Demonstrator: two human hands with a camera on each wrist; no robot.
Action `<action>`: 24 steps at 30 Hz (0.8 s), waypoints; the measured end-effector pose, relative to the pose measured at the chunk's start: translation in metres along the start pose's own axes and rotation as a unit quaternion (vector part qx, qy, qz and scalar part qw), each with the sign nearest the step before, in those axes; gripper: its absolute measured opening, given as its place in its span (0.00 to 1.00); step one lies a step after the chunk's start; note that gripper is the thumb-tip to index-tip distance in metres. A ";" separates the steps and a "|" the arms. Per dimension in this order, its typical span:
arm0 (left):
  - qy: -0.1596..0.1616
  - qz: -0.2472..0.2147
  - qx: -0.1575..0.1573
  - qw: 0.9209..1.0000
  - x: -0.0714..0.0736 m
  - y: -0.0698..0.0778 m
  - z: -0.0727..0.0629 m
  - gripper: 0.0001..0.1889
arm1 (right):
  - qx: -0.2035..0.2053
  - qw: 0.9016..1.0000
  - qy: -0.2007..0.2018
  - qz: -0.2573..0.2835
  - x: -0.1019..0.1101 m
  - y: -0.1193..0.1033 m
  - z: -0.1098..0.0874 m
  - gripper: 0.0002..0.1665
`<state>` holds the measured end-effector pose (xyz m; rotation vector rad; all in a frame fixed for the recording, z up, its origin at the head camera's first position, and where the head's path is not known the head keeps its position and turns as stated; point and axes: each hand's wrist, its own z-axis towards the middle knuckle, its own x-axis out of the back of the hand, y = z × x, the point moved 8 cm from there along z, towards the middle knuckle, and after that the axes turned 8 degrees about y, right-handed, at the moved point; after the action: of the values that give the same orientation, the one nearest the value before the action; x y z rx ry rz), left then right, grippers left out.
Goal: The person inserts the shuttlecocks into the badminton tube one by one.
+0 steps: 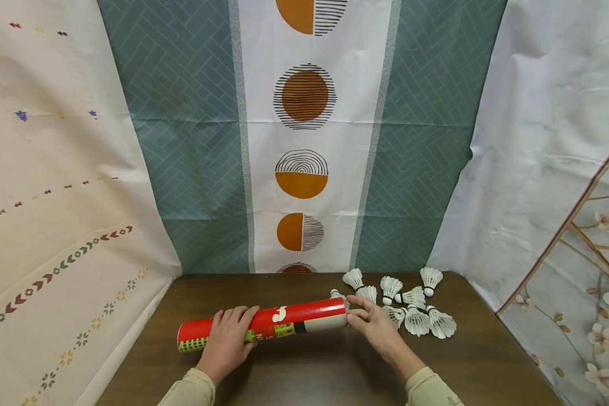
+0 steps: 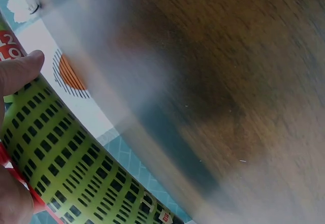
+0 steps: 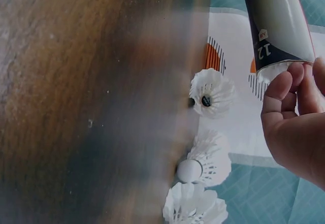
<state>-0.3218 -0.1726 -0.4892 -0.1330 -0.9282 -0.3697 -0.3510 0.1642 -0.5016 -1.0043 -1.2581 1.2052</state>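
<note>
My left hand (image 1: 227,341) grips a long red and green shuttlecock tube (image 1: 304,311) around its left half, thumb in front and fingers over the top. Held slantwise above the table, the tube has its white-banded end raised to the right. At that end my right hand (image 1: 378,331) has its fingers curled in close to the rim. The right wrist view has the white feather skirt of a shuttlecock (image 3: 270,72) poking out of the tube mouth, with the fingertips pinching its edge. The rest of that shuttlecock is hidden inside the tube.
Several white shuttlecocks lie loose on the dark wooden table (image 1: 304,372) at the back right, including one (image 1: 442,323) farthest toward the front. A patterned cloth (image 1: 304,141) hangs behind the table, and more cloth flanks both sides.
</note>
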 end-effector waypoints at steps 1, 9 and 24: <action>-0.001 0.001 0.003 1.000 0.000 0.000 0.000 0.47 | 0.000 1.000 0.002 0.003 0.000 0.000 0.000 0.38; -0.009 -0.006 0.002 1.000 -0.002 0.003 0.000 0.47 | 0.005 1.000 0.014 -0.003 -0.002 -0.001 0.000 0.44; -0.022 -0.014 0.008 1.000 -0.004 0.004 -0.002 0.47 | 0.012 0.998 -0.056 0.005 -0.011 0.001 -0.003 0.46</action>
<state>-0.3211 -0.1682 -0.4932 -0.1134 -0.9779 -0.3866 -0.3471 0.1533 -0.5043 -0.9359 -1.3237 1.2963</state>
